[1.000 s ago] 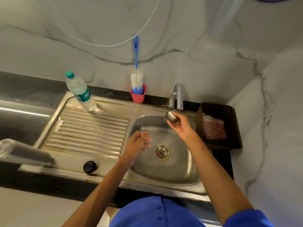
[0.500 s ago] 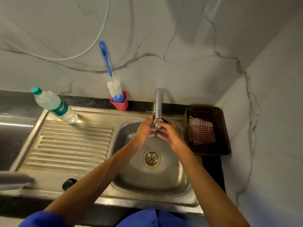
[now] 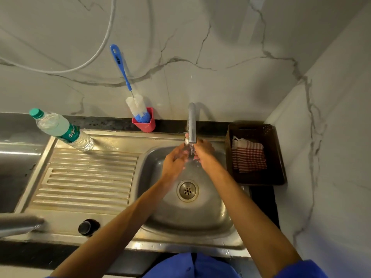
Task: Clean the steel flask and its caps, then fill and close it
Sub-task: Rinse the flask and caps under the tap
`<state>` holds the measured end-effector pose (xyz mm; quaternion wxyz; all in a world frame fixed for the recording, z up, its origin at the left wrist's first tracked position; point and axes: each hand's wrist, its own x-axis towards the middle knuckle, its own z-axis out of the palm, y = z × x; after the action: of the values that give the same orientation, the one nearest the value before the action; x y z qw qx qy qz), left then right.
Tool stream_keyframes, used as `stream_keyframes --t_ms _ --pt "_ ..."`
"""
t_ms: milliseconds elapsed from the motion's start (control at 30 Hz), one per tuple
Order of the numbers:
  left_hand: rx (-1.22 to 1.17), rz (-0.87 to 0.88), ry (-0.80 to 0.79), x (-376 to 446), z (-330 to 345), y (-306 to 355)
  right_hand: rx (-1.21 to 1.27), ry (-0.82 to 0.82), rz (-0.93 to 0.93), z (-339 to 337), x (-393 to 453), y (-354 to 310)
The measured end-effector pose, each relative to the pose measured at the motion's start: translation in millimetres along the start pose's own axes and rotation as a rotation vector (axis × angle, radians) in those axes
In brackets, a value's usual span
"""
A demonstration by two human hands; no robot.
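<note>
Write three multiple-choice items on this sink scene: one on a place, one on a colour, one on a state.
1. Where does the blue-handled bottle brush stand?
A. red holder
B. brown basket
C. sink bowl

2. What colour is the clear plastic bottle's cap?
A. green
B. red
C. black

3. What is the steel tap doing?
A. dry
B. running
C. covered by cloth

Key: 1 A, its bristles sit in the red holder by the wall; 2 A, the cap shows green; 3 B, water falls onto both hands.
</note>
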<state>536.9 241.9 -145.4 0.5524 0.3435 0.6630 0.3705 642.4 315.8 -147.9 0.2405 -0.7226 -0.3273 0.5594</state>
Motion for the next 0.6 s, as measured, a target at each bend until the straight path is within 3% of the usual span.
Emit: stream_keyframes --t_ms 167,233,333,500,600 --pt "-0.165 -0.076 0.005 -2.7 3.0 2.6 -0.102 -0.084 -0.365 -22.6 -12.9 19.3" --pt "-0.204 -0.078 0.030 -3.9 5.9 2.7 -0.174 -0.035 -0.454 -33.7 -10.9 36.4" --pt "-0.200 -0.054 0.033 -6.1 10.6 1.6 -0.227 -0.007 -0.504 -46.4 -15.1 50.8" --pt "-0.207 -0.009 0.024 -11.3 18.3 1.9 -0.051 -0.204 -0.432 -36.7 -23.6 54.8" --pt "-0.185 -0.002 0.043 -12.2 15.1 2.0 0.046 -0.131 -0.396 -24.8 -27.4 49.0"
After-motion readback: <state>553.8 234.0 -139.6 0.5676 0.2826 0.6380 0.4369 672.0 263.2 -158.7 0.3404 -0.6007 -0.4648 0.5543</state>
